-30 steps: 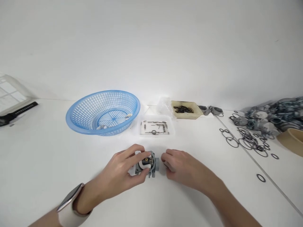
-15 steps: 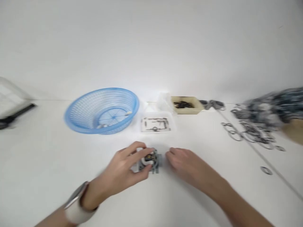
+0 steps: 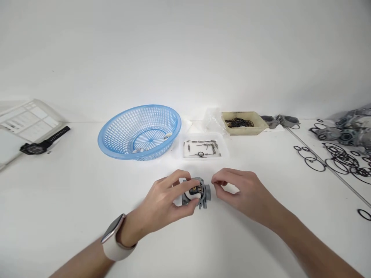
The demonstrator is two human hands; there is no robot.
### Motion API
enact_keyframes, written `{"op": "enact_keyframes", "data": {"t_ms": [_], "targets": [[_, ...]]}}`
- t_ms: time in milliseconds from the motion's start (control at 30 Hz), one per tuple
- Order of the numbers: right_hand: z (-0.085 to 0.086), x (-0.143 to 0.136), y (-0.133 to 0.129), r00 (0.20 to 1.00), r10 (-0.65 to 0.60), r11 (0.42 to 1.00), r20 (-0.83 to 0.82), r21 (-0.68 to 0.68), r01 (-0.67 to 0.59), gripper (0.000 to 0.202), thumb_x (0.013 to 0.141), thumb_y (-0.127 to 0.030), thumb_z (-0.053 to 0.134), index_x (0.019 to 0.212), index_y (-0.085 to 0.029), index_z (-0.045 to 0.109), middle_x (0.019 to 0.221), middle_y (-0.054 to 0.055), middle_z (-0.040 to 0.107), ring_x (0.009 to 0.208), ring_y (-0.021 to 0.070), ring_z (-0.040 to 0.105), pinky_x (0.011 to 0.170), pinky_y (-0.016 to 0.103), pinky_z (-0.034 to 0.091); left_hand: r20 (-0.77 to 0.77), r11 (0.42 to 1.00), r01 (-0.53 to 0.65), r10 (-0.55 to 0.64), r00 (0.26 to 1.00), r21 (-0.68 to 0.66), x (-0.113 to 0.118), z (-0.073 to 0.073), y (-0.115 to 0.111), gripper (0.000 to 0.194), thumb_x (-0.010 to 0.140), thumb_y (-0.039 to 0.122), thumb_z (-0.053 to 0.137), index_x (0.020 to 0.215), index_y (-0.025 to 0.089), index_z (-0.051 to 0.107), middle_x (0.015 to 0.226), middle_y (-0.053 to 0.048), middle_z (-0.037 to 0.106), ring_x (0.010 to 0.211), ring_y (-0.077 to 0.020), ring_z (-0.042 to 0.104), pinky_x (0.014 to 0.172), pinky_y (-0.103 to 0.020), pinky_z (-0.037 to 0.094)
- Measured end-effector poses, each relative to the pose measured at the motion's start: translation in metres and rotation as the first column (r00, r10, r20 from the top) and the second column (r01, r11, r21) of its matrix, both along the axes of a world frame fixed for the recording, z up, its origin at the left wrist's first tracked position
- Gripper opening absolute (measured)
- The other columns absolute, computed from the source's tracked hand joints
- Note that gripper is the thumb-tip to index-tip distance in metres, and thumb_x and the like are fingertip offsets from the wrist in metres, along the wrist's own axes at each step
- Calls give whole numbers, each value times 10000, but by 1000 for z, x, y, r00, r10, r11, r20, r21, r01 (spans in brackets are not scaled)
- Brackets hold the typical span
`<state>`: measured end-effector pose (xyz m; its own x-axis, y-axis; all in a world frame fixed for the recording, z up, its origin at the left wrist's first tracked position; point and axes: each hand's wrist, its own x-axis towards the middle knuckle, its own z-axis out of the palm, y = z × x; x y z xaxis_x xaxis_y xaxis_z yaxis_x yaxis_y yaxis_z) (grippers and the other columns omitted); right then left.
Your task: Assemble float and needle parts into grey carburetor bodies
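No readable text, labels, numbers or signs anywhere.

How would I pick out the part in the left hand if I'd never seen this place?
Start at the blue basket, then the white tray to its right. Nearer the person, in the left hand, is the grey part. Unlike the grey heap at far right, it sits apart, gripped, with a curved white piece showing.

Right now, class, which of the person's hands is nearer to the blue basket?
Left. The left hand is in front of the blue basket, toward its right side, fingers on the grey part; the right hand is farther right, beyond that part.
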<state>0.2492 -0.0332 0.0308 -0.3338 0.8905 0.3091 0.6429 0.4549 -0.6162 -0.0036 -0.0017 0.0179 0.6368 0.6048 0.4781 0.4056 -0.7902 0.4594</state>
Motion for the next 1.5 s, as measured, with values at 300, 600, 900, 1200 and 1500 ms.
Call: {"op": "enact_keyframes", "data": {"t_ms": [300,600,900,1200,1500], "targets": [[-15,-23,7,790,-262,882,-554,-470,-37,153,900,-339,723,868,-204,787,718,13,690,596,136,575,551,272,483,-11,1000,2,-2,1000,-13,-1,0,1,274,997,268,653,1268,243,679,1113,-55,658,584,-55,568,541,-194,538],[4,9,24,378,-532,847,-758,-476,236,62,803,-294,775,812,-238,749,874,35,729,484,79,426,434,261,343,-10,1000,10,-10,1000,-18,-1,1,-1,262,987,228,657,1248,231,670,1136,-65,659,561,-48,526,479,-175,504],[-2,0,19,611,-448,873,-652,-467,142,142,827,-356,774,851,-218,753,821,34,737,471,79,407,455,269,363,-19,998,-9,8,1000,-57,-1,0,-3,280,1009,265,634,1286,252,673,1163,-64,649,584,-53,559,491,-176,533],[-19,-27,8,746,-328,865,-579,-502,-9,216,877,-407,786,962,-209,770,766,11,730,562,112,527,515,253,417,-8,996,8,-9,1000,-89,0,4,-3,300,1006,246,650,1305,254,668,1148,-57,637,641,-70,589,458,-157,495],[-21,-25,7,754,-328,867,-569,-498,1,191,880,-400,795,946,-223,763,842,40,784,673,158,629,583,277,464,-11,999,5,-5,1000,-34,1,3,-3,286,987,218,660,1272,235,667,1113,-61,652,626,-76,595,501,-180,527]]}}
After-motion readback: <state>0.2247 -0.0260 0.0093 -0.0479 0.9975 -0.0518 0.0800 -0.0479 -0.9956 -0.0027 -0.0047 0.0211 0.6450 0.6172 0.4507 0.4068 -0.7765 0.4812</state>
